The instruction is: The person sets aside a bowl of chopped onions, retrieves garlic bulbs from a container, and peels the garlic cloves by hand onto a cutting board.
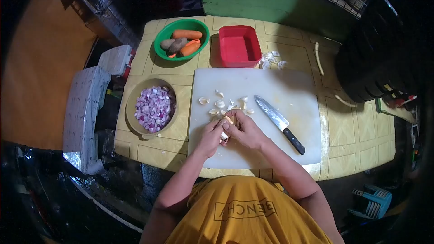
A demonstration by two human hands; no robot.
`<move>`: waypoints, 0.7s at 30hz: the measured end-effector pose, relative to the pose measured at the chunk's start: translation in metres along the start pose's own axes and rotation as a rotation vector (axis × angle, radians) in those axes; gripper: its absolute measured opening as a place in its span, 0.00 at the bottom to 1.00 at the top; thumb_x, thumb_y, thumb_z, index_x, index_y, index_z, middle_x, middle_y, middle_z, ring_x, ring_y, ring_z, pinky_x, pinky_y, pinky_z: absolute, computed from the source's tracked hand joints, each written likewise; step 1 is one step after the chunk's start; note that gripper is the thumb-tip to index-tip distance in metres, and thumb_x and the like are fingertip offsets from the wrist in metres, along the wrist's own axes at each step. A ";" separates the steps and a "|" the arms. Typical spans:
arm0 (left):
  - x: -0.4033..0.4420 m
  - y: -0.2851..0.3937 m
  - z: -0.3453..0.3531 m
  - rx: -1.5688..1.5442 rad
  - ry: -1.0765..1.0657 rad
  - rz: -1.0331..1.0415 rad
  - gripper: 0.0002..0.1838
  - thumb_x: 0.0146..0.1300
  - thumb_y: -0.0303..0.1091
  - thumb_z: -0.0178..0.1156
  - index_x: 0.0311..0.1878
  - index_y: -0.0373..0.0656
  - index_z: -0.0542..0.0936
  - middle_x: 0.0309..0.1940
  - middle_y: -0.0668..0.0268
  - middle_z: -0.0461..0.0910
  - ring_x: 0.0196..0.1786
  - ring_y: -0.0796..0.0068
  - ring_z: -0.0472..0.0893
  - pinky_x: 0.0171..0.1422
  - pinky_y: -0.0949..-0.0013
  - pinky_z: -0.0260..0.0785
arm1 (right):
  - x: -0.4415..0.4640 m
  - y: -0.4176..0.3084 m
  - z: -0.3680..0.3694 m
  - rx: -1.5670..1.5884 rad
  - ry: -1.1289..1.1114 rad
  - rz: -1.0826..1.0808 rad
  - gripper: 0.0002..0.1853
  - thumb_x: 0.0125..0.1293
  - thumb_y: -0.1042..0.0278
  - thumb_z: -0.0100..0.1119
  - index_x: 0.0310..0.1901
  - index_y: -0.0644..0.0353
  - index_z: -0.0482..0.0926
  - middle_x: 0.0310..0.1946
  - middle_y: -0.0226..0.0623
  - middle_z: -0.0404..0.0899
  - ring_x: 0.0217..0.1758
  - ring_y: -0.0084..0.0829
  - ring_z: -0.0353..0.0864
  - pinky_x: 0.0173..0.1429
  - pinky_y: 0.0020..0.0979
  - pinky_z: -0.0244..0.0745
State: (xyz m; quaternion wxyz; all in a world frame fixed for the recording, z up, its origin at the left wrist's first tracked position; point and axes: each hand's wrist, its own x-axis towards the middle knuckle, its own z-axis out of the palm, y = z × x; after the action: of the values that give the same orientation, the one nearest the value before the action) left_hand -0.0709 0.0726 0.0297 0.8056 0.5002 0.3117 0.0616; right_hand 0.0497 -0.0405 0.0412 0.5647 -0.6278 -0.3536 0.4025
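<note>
My left hand (211, 139) and my right hand (247, 131) meet over the front half of a white cutting board (289, 83). Pinched between their fingertips is a garlic clove (228, 119). A whitish piece (224, 135) shows under my left fingers; I cannot tell if it is garlic or loose skin. Just beyond my hands lie several garlic cloves (220, 104) with bits of papery skin. To the right, a kitchen knife (273, 114) rests on the board, its black handle toward me and its tip pointing away to the left.
Left of the board stands a bowl (130, 108) of chopped red onion (155, 108). Behind it is a green basin (159, 47) with carrots (187, 34), brownish roots and an orange-handled tool. A red container (239, 47) stands beside garlic skins (272, 59). A dark drum (370, 58) flanks the table's right side.
</note>
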 end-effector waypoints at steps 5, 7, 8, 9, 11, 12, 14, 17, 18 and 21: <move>-0.001 0.008 -0.004 -0.065 -0.093 -0.068 0.14 0.73 0.44 0.52 0.46 0.43 0.77 0.30 0.68 0.77 0.24 0.77 0.77 0.23 0.74 0.65 | -0.001 -0.007 -0.004 0.006 -0.080 -0.045 0.13 0.78 0.66 0.43 0.56 0.64 0.69 0.37 0.32 0.75 0.38 0.19 0.75 0.43 0.26 0.73; 0.001 0.008 -0.005 -0.111 -0.147 -0.091 0.13 0.73 0.43 0.53 0.42 0.43 0.77 0.28 0.68 0.76 0.23 0.76 0.77 0.23 0.74 0.64 | 0.005 0.009 -0.002 0.053 -0.072 -0.041 0.13 0.78 0.66 0.41 0.56 0.63 0.69 0.36 0.32 0.75 0.37 0.19 0.74 0.42 0.25 0.73; 0.001 0.008 -0.004 -0.110 -0.147 -0.089 0.13 0.73 0.43 0.53 0.42 0.43 0.77 0.28 0.68 0.76 0.23 0.76 0.77 0.23 0.74 0.64 | 0.006 0.015 -0.002 0.099 -0.067 -0.038 0.13 0.78 0.67 0.40 0.56 0.62 0.70 0.36 0.31 0.75 0.35 0.19 0.74 0.41 0.25 0.72; 0.000 0.011 -0.001 -0.107 -0.121 -0.102 0.13 0.72 0.44 0.53 0.41 0.43 0.76 0.27 0.68 0.76 0.22 0.75 0.77 0.22 0.74 0.63 | 0.006 0.013 -0.001 0.098 -0.066 -0.041 0.13 0.78 0.67 0.40 0.56 0.62 0.70 0.36 0.31 0.75 0.35 0.19 0.74 0.41 0.25 0.72; 0.000 0.011 -0.001 -0.104 -0.095 -0.116 0.13 0.72 0.44 0.54 0.40 0.43 0.76 0.26 0.68 0.75 0.22 0.75 0.77 0.21 0.74 0.63 | 0.004 0.008 0.001 0.190 -0.024 0.031 0.13 0.77 0.68 0.38 0.54 0.62 0.70 0.34 0.29 0.74 0.33 0.19 0.72 0.39 0.23 0.71; 0.001 0.010 -0.003 -0.104 -0.126 -0.108 0.14 0.72 0.45 0.55 0.39 0.43 0.76 0.25 0.68 0.75 0.22 0.74 0.77 0.21 0.74 0.62 | 0.001 0.002 0.004 0.189 -0.023 0.031 0.13 0.77 0.68 0.38 0.54 0.62 0.70 0.34 0.29 0.74 0.33 0.19 0.72 0.39 0.23 0.71; 0.002 0.010 -0.006 -0.111 -0.158 -0.094 0.14 0.71 0.45 0.56 0.38 0.43 0.76 0.25 0.68 0.75 0.22 0.74 0.77 0.20 0.74 0.62 | -0.004 -0.013 0.007 0.318 0.028 0.151 0.12 0.76 0.69 0.39 0.53 0.61 0.71 0.32 0.28 0.73 0.29 0.19 0.70 0.34 0.23 0.69; 0.000 0.016 -0.012 -0.072 -0.169 -0.113 0.15 0.71 0.47 0.56 0.37 0.43 0.76 0.24 0.68 0.75 0.21 0.74 0.76 0.20 0.74 0.60 | 0.007 0.010 0.006 0.158 0.111 0.061 0.11 0.75 0.70 0.40 0.53 0.60 0.70 0.29 0.25 0.70 0.25 0.18 0.66 0.30 0.23 0.66; 0.003 0.016 -0.014 -0.028 -0.147 -0.125 0.15 0.71 0.46 0.56 0.36 0.43 0.76 0.24 0.68 0.74 0.21 0.74 0.76 0.20 0.74 0.60 | 0.014 0.010 0.004 0.002 0.201 -0.065 0.09 0.74 0.71 0.46 0.50 0.61 0.73 0.30 0.32 0.75 0.25 0.26 0.72 0.31 0.28 0.71; 0.006 0.021 -0.011 0.151 -0.073 -0.111 0.14 0.71 0.45 0.55 0.38 0.43 0.75 0.24 0.67 0.75 0.22 0.74 0.76 0.20 0.74 0.61 | 0.016 -0.001 -0.011 -0.507 0.177 -0.094 0.09 0.64 0.74 0.57 0.44 0.65 0.75 0.38 0.49 0.81 0.41 0.46 0.82 0.46 0.39 0.76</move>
State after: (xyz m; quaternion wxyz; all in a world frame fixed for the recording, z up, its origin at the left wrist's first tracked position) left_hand -0.0680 0.0936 0.0414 0.7786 0.5433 0.3130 -0.0251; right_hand 0.0661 -0.0303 0.0413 0.4363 -0.7649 -0.4208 0.2179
